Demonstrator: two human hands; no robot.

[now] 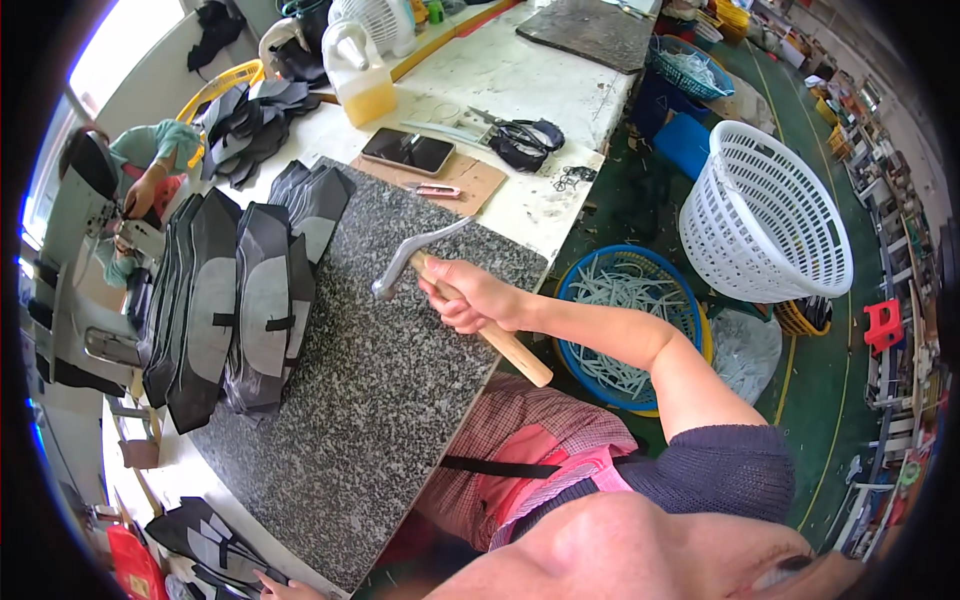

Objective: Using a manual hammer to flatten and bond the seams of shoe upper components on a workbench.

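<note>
Beside the green floor (832, 370), where a white basket (733, 245) and a blue basket (579, 374) of pale strips (622, 335) are placed, a white worktable (470, 75) is partly covered by a speckled stone slab (350, 370), with stacked dark pieces (205, 310) at its left. Above this slab, the hammer (515, 352) is held by the right hand (475, 295), its fingers wrapped round the wooden handle near the metal head; for light, exact taps, this short grip is judged suitable. Dark panels (210, 545) are perhaps touched by the left hand (287, 590), cut off below, whose finger state cannot be told.
</note>
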